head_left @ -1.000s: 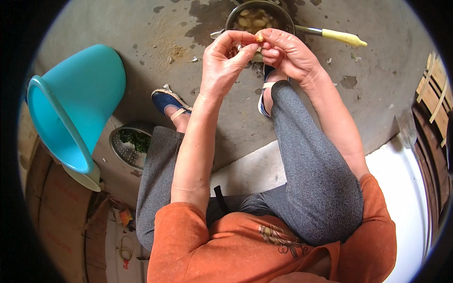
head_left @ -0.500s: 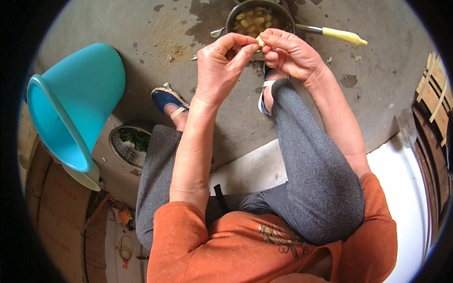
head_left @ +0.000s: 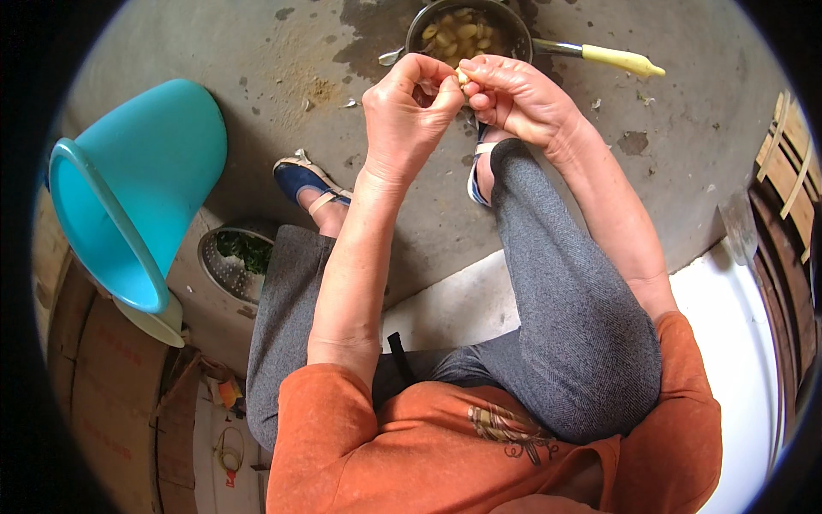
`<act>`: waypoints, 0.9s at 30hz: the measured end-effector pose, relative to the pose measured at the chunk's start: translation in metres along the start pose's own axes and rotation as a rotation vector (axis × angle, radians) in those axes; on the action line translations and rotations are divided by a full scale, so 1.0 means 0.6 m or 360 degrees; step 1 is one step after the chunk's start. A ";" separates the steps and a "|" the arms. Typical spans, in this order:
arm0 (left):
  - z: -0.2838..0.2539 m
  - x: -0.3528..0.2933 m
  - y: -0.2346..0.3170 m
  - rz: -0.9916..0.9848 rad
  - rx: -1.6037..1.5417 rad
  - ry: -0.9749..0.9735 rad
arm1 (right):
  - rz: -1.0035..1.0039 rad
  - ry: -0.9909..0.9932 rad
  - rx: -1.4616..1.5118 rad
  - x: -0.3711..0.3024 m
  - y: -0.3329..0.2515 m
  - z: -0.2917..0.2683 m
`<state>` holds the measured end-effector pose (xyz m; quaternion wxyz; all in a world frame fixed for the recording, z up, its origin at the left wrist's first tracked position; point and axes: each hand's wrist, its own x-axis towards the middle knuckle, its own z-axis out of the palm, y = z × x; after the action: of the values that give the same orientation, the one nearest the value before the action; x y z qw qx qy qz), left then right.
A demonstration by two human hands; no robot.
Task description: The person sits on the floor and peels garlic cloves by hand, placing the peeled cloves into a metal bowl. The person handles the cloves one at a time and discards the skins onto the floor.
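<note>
Between both hands, close to the near rim of a saucepan, is a small pale garlic clove (head_left: 462,78). My right hand (head_left: 524,98) pinches it between thumb and fingers. My left hand (head_left: 409,111) is closed, its thumb and fingertips pressed together at the clove's left side; any bit of skin between them is too small to make out. The saucepan (head_left: 516,38) stands on the floor just beyond, its pale yellow handle (head_left: 621,60) pointing right. Several peeled cloves (head_left: 458,32) lie in liquid inside it.
A tall turquoise bucket (head_left: 171,137) lies tipped at the left. By my left leg sits a metal colander (head_left: 225,278) with dark green leaves (head_left: 244,250). Papery skin scraps (head_left: 390,57) and wet patches dot the concrete floor (head_left: 282,77). Slatted wood (head_left: 788,171) is at far right.
Both hands have shifted slightly left with the clove. My left fingers have curled in more and drawn a little away from it.
</note>
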<state>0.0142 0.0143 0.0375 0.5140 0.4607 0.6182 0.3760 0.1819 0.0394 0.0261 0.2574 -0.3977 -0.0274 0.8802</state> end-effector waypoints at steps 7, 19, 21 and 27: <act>-0.002 -0.003 -0.007 -0.0538 -0.0800 -0.0078 | -0.0924 0.0235 -0.0770 -0.003 0.015 0.026; -0.022 0.005 -0.011 -0.0533 -0.1070 -0.0206 | -0.0723 0.0144 -0.0744 -0.007 0.016 0.024; -0.022 0.003 -0.007 -0.0317 -0.0805 -0.0136 | -0.0816 0.0195 -0.0917 -0.008 0.023 0.021; -0.015 0.001 -0.005 -0.0179 -0.0666 -0.0217 | -0.1178 0.0370 -0.1476 -0.007 0.028 0.034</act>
<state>0.0049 0.0143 0.0363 0.6590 0.3334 0.5153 0.4348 0.1626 0.0259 0.0387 0.3475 -0.5260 -0.5166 0.5794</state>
